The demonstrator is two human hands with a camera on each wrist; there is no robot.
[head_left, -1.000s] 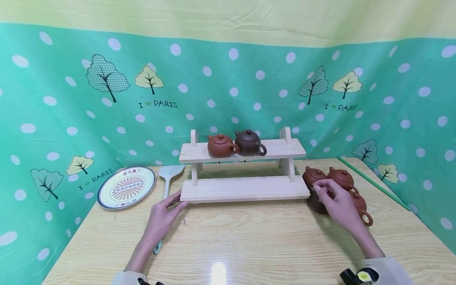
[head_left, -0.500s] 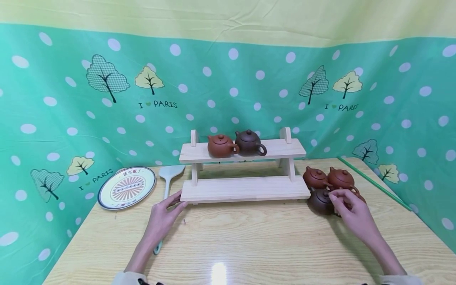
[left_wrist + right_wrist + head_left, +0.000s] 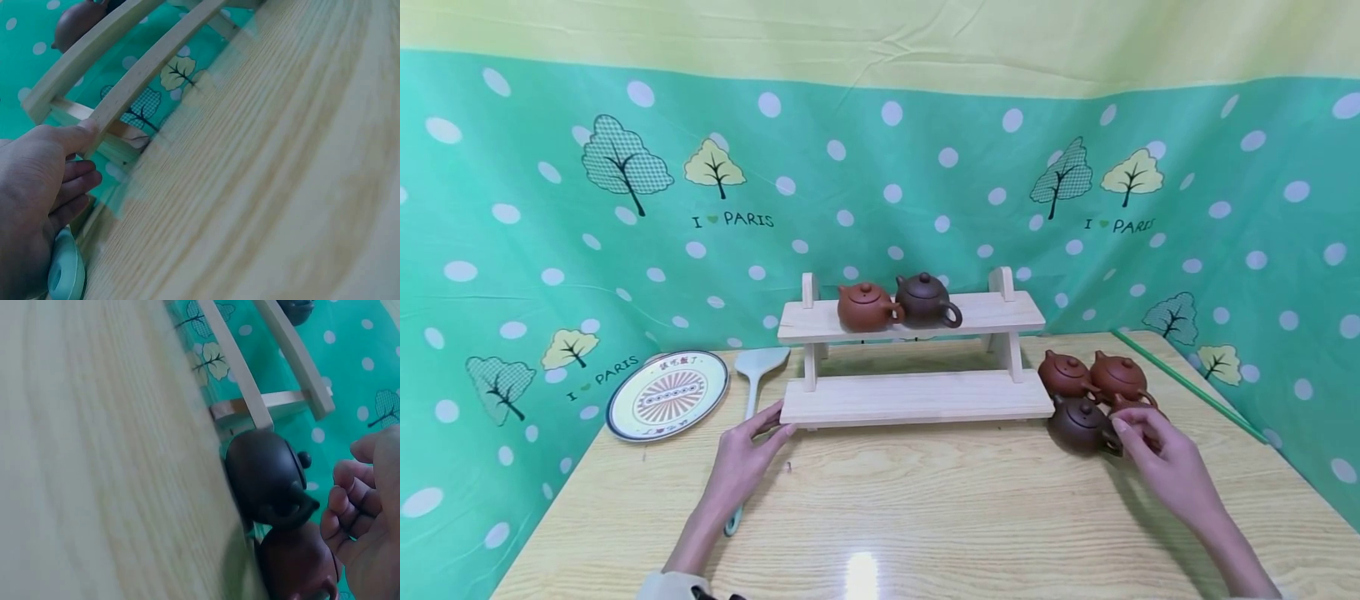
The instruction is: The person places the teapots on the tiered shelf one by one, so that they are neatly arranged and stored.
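Observation:
My left hand (image 3: 745, 457) grips the left end of the lower board of a two-tier wooden shelf (image 3: 917, 398), its thumb on the board's end in the left wrist view. Over on the right, my right hand (image 3: 1168, 458) hovers with loosely curled fingers just above a dark brown teapot (image 3: 1081, 427), overlapping its handle in the head view. The right wrist view shows nothing between those fingers. Behind that pot stand two reddish-brown teapots, one left (image 3: 1063, 372) and one right (image 3: 1116, 375). Another reddish teapot (image 3: 297, 562) is partly hidden by my right hand in the head view.
On the upper board sit a reddish teapot (image 3: 865, 308) and a dark teapot (image 3: 923, 300). A patterned plate (image 3: 668, 396) and a pale green spatula (image 3: 752, 387) lie left of the shelf. One green stick (image 3: 1187, 385) lies along the right, by the curtain (image 3: 880, 183).
My right hand has drawn back to the right and nearer, away from the dark teapot's lid, uncovering that pot. The left hand and shelf have stayed still.

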